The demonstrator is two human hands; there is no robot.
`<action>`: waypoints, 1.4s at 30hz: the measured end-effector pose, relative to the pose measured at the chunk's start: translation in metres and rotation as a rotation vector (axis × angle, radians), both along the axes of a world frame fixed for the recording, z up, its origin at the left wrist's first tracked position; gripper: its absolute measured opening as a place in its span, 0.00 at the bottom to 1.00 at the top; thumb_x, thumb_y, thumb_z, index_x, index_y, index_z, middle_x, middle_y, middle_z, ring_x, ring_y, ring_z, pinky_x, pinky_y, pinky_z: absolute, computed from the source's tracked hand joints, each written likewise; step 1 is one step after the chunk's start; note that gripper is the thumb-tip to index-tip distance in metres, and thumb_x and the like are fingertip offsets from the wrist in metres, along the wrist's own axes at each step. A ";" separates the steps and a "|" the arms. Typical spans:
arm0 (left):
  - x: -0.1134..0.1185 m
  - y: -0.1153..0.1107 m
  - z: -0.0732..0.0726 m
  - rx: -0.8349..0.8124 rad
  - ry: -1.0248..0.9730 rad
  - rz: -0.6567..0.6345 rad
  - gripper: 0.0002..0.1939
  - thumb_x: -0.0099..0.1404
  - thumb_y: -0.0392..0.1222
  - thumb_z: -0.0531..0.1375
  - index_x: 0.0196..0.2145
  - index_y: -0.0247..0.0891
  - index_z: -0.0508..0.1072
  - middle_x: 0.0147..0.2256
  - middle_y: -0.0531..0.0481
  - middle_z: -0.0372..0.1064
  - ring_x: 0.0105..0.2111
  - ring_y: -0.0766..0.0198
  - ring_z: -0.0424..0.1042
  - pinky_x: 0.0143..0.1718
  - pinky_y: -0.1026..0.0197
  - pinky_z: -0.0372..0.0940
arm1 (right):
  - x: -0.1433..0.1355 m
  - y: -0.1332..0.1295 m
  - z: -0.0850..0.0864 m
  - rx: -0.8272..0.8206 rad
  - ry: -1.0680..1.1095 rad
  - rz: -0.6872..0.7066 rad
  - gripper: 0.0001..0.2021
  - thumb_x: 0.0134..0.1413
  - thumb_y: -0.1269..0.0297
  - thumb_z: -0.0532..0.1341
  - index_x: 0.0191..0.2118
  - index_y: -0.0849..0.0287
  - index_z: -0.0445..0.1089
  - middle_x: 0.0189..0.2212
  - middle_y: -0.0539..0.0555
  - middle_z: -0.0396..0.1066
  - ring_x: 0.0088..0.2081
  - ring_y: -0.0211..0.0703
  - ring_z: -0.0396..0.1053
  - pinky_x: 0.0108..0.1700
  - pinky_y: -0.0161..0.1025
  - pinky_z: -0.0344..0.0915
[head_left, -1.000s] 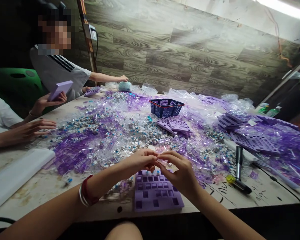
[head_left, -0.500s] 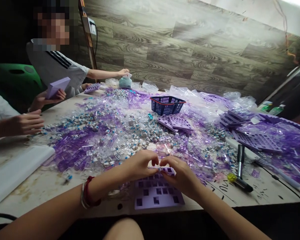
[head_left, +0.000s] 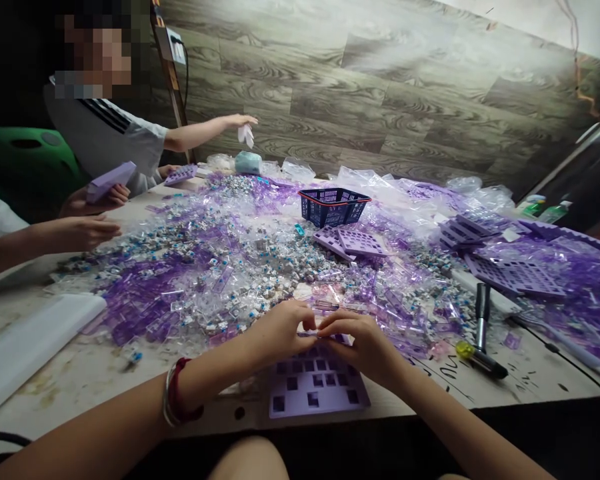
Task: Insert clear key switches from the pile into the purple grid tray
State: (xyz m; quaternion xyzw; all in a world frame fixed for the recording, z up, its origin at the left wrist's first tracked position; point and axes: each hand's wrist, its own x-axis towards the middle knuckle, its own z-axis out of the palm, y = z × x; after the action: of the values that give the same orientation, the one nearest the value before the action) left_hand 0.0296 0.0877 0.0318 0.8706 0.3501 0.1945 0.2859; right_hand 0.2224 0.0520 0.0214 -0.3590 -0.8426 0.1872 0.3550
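My left hand [head_left: 285, 328] and my right hand [head_left: 363, 341] meet fingertip to fingertip above the far edge of a purple keyboard plate [head_left: 325, 400]. Both are closed in a pinch. What sits between the fingertips is too small and hidden to name. The plate lies flat at the table's front edge, full of square holes, its far part covered by my hands. Just beyond spreads a heap of small white-and-blue keyboard switches [head_left: 280, 263], mixed with clear and purple plastic keycaps [head_left: 140, 293].
A dark basket [head_left: 334, 212] stands mid-table behind purple plates [head_left: 363, 243]. Right are a black-handled tool [head_left: 482, 320], a cable and stacked plates [head_left: 517, 275]. A long white object [head_left: 35, 357] lies left. Two co-workers sit left; one hand holds a white tissue [head_left: 247, 135] above a teal pack [head_left: 249, 163].
The far co-worker's hand has risen from the teal pack with a tissue. The nearer co-worker's hand has moved right. My right fingers have straightened and drawn closer to the left ones.
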 end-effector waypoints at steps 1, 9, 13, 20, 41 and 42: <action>0.001 -0.001 0.000 -0.008 0.012 0.018 0.02 0.57 0.36 0.63 0.29 0.35 0.73 0.31 0.49 0.70 0.34 0.60 0.68 0.35 0.63 0.58 | 0.001 0.001 0.000 -0.017 0.002 -0.002 0.08 0.52 0.75 0.60 0.33 0.58 0.75 0.32 0.53 0.76 0.34 0.39 0.74 0.37 0.35 0.69; 0.005 -0.002 0.001 -0.076 0.076 0.058 0.03 0.57 0.36 0.60 0.26 0.36 0.72 0.28 0.50 0.70 0.31 0.61 0.68 0.32 0.63 0.56 | -0.003 0.010 0.009 -0.132 -0.089 0.016 0.08 0.48 0.78 0.63 0.28 0.58 0.76 0.27 0.51 0.74 0.28 0.36 0.72 0.32 0.31 0.66; 0.007 -0.001 0.002 -0.100 0.076 0.015 0.03 0.56 0.34 0.60 0.27 0.37 0.73 0.31 0.49 0.72 0.33 0.59 0.69 0.35 0.62 0.58 | -0.010 0.008 0.014 -0.148 -0.146 -0.030 0.10 0.45 0.81 0.64 0.25 0.58 0.76 0.26 0.51 0.74 0.27 0.37 0.71 0.31 0.32 0.64; 0.004 -0.001 -0.003 -0.079 0.050 0.018 0.03 0.56 0.36 0.60 0.28 0.36 0.75 0.30 0.48 0.73 0.33 0.58 0.70 0.34 0.62 0.59 | -0.014 0.004 0.013 -0.125 -0.126 -0.058 0.10 0.45 0.80 0.64 0.25 0.56 0.76 0.25 0.50 0.75 0.28 0.39 0.72 0.33 0.34 0.66; -0.028 0.075 -0.020 0.187 0.072 0.103 0.18 0.55 0.23 0.51 0.36 0.36 0.74 0.38 0.47 0.73 0.41 0.59 0.68 0.47 0.60 0.61 | -0.067 0.091 -0.009 -0.089 -0.264 -0.459 0.07 0.50 0.77 0.60 0.32 0.63 0.74 0.37 0.59 0.71 0.40 0.45 0.69 0.44 0.37 0.63; -0.027 0.076 -0.023 0.189 0.078 0.092 0.16 0.55 0.24 0.51 0.34 0.35 0.74 0.37 0.47 0.72 0.40 0.59 0.68 0.47 0.60 0.61 | -0.067 0.091 -0.009 -0.088 -0.265 -0.461 0.06 0.49 0.77 0.60 0.32 0.63 0.74 0.37 0.59 0.71 0.40 0.45 0.69 0.44 0.37 0.63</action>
State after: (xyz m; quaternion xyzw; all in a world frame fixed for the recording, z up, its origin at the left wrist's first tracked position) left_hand 0.0022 0.1632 0.0092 0.8836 0.3806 0.2055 0.1793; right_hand 0.1555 0.1426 0.0122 -0.5779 -0.7688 0.0891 0.2590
